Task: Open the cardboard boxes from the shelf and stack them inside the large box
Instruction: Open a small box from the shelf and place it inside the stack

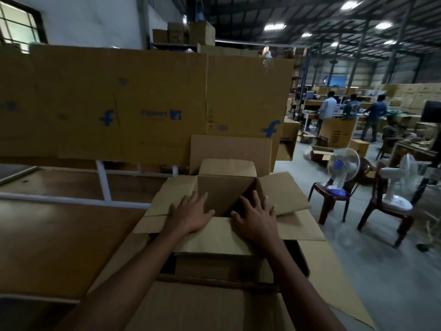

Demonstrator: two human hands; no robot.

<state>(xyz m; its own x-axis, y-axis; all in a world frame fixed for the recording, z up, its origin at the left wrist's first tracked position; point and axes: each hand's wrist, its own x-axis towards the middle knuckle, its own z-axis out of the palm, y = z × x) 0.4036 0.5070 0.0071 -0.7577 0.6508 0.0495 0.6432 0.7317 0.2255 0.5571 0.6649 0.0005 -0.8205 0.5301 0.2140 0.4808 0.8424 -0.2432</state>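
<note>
A small brown cardboard box [226,185] stands opened, its four flaps spread outward, inside the mouth of the large cardboard box [214,304] in front of me. My left hand [191,213] lies flat with fingers spread on the small box's left flap and near rim. My right hand [256,215] rests spread over the near flap and the right inner edge. Neither hand grips anything. The large box's near flap folds down toward me.
A shelf frame with white bars [105,185] and brown boards sits at left. Flattened printed cartons [143,103] stand upright behind it. At right are two plastic chairs carrying fans [341,173] [398,185], and people work at tables far back [353,111].
</note>
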